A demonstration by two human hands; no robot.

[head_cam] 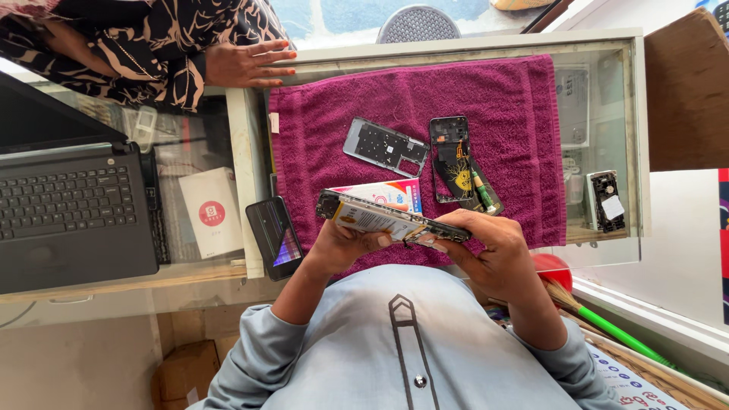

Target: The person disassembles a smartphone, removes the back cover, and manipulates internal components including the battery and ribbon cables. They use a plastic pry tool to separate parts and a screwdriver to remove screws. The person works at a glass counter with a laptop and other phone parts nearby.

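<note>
Your single head camera: looks steeply down from above your chest, close over magenta terry towel (486, 99) on glass counter (607, 45).

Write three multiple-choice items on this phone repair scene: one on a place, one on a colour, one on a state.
1. Where does the grey back frame lie?
A. on the laptop
B. on the towel
C. on the floor

2. What colour is the towel?
A. magenta
B. green
C. white

3. How is the opened phone held?
A. in the left hand only
B. lying untouched
C. between both hands

Answers:
1 B, the frame rests on the cloth.
2 A, the cloth is deep pink-purple.
3 C, the left hand and right hand grip its two ends.
</note>
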